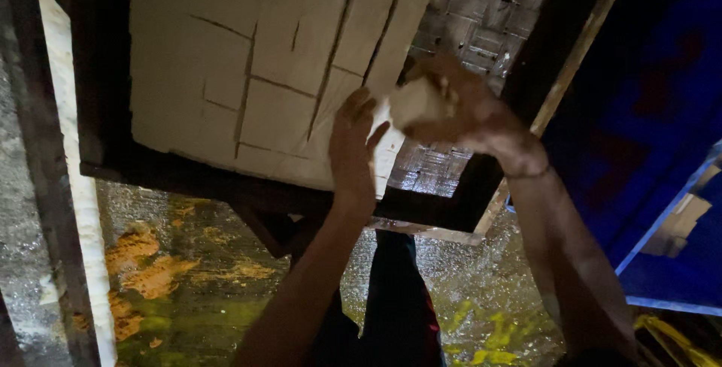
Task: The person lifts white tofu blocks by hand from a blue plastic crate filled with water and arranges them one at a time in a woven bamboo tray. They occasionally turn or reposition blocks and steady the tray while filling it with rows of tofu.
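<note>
Right hand is closed around a pale white block, holding it lifted a little above the woven tray, near the right end of the big white slab. Its fingers wrap the block from above and from the right, and a thin band sits on the wrist. Left hand lies flat and open, fingers stretched and slightly spread, pressing on the lower right corner of the slab, just beside the block; it holds nothing. This slab is cut by dark lines into many rectangular pieces and it covers most of the tray, while the right part of the tray is bare and shows a wet, shiny weave. A dark wooden frame goes around the tray, and its lower edge passes just under the left hand. Below the frame is a wet floor with orange and yellow stains on it. A narrow white strip runs down the left side next to a dark beam. At the right there is a blue sheet, well apart from both hands. Between the forearms the person's dark trousers are visible
</note>
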